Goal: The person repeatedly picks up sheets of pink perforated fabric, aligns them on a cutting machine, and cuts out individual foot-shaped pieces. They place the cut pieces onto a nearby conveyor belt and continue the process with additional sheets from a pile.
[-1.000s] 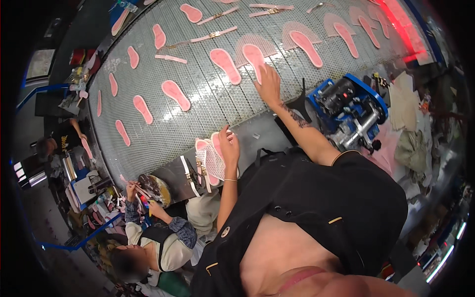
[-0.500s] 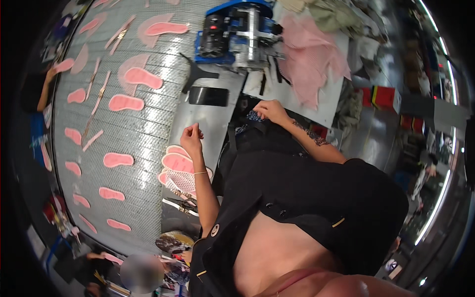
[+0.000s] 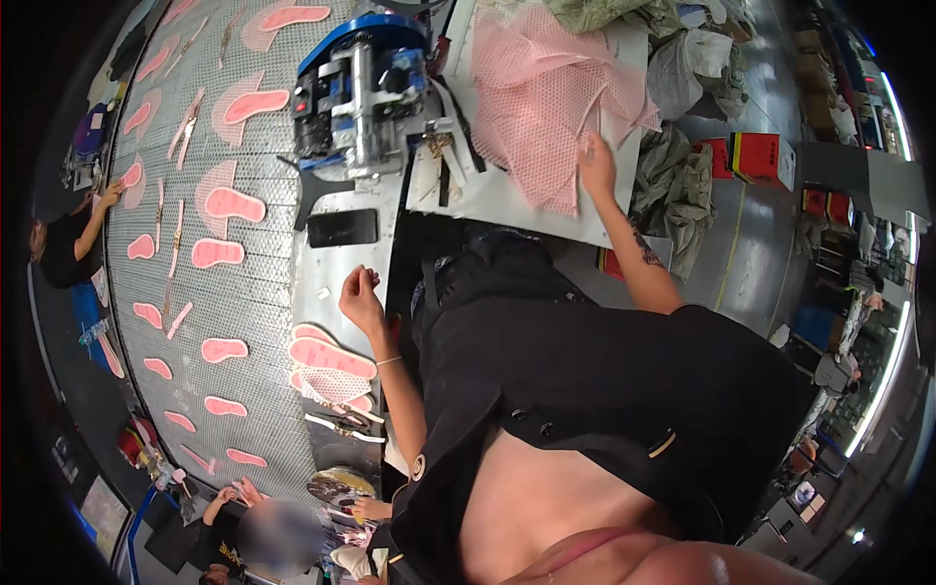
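Observation:
My left hand (image 3: 363,299) is held over the metal ledge with its fingertips drawn together; what they pinch, if anything, I cannot make out. At the right edge of a loose heap of pink mesh fabric (image 3: 531,117), my right hand (image 3: 597,174) has its bent fingers on the mesh. A stack of pink insole-shaped pieces (image 3: 333,357) lies on the ledge beside my left forearm. Several pink insole pieces (image 3: 217,253) rest on the mesh conveyor (image 3: 263,292), some of them on wider pieces of pink mesh.
A blue and black machine (image 3: 361,97) stands at the ledge's far end. Nearer are a black phone (image 3: 342,228) and a dark bracket (image 3: 317,193). The mesh heap covers part of a white table (image 3: 609,219). Grey-green sacks (image 3: 673,175) lie right of it. Other people work along the conveyor.
My right hand has moved from beside my body out to the pink mesh heap. My left hand stays near the ledge, fingers still curled. The whole view has shifted.

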